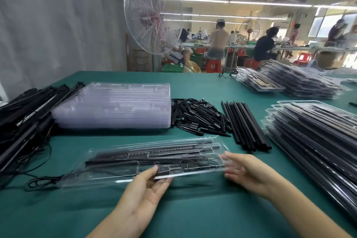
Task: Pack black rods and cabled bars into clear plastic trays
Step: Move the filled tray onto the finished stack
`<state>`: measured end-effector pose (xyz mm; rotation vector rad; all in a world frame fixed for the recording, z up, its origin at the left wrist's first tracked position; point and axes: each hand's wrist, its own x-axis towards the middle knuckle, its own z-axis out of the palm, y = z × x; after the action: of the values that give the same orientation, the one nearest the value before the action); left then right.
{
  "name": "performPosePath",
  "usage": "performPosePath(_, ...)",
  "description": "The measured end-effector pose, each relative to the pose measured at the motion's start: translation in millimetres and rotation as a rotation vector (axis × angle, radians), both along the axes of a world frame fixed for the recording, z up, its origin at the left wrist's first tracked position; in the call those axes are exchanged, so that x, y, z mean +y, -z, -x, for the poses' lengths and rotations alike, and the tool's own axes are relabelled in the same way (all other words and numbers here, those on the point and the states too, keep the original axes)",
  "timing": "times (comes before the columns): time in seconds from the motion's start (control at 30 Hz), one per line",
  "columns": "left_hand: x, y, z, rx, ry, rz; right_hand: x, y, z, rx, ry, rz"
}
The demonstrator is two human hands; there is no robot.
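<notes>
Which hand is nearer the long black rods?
Right. The right hand is just short of the rods, beside the tray; the left hand pinches its near edge.

We count two hands, left hand (143,195) and right hand (245,172), and one tray (108,172) between them. There is one stack of empty trays (116,104), one heap of short pieces (197,118), one bundle of rods (245,123) and one pile of cabled bars (25,114), none of which we can count singly. Three packed stacks: near stack (318,131), low stack (258,83), tall stack (305,83). Two fans: big fan (152,15), small fan (249,29).
</notes>
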<state>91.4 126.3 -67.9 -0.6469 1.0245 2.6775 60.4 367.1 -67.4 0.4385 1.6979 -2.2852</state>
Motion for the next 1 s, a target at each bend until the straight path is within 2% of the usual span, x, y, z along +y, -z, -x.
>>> performPosePath(0.1,-2,-5,5,0.008,-0.007,-0.043,-15,-2,-20,-0.037,0.157,0.384)
performPosePath(0.2,0,-3,6,0.017,0.018,-0.037,-46,2,-41,-0.099,0.094,0.579)
performPosePath(0.3,6,7,3,0.012,0.065,0.011,-87,6,-54,-0.178,-0.005,0.548)
performPosePath(0.47,-1,10,9,-0.005,0.132,0.079,-118,4,-51,-0.139,0.225,0.495)
performPosePath(0.6,-8,9,14,-0.006,0.175,0.088,-123,5,-51,-0.136,0.255,0.427)
performPosePath(0.8,3,15,13,0.008,0.076,0.184,-125,3,-54,-0.093,0.238,0.396)
performPosePath(1.0,6,9,12,-0.027,0.040,0.128,-130,12,-61,0.050,0.225,0.302)
